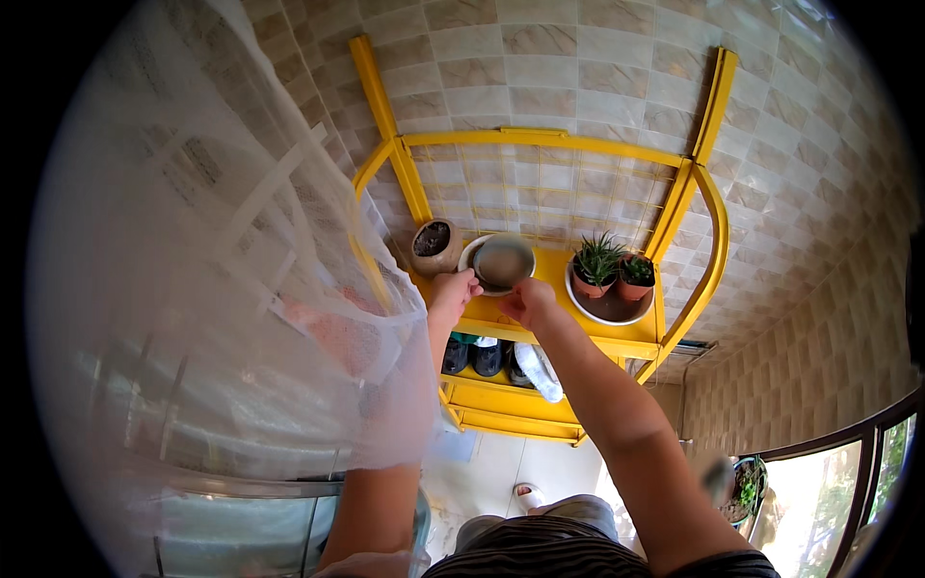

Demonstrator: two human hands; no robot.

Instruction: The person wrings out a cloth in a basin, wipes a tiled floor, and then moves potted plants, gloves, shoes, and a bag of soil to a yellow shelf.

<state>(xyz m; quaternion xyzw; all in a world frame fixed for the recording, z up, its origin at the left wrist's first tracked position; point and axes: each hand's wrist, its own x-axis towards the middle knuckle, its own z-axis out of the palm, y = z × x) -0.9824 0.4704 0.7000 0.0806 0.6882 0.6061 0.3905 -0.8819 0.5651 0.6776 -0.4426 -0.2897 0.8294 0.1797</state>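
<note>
On the upper shelf of a yellow metal rack [477, 331] is a pale-rimmed round dish [473, 278]. A smaller grey-brown round dish or pot [504, 264] sits inside it, its surface partly blurred. My left hand [454, 295] pinches the near left of the pale rim. At the near right of that rim is my right hand [532, 302], its fingers curled against the edge. Left of the dish, a tan rounded pot [436, 248] of dark soil leans slightly. A white-rimmed round tray [614, 315] on the right bears two potted succulents [598, 261].
A sheer white curtain [238, 303] hangs over my left forearm. Dark shoes [488, 359] and a white cloth-like item [538, 372] occupy the lower shelf. Curved yellow side rails [712, 238] bound the rack. Another planter [748, 490] stands by the window at lower right.
</note>
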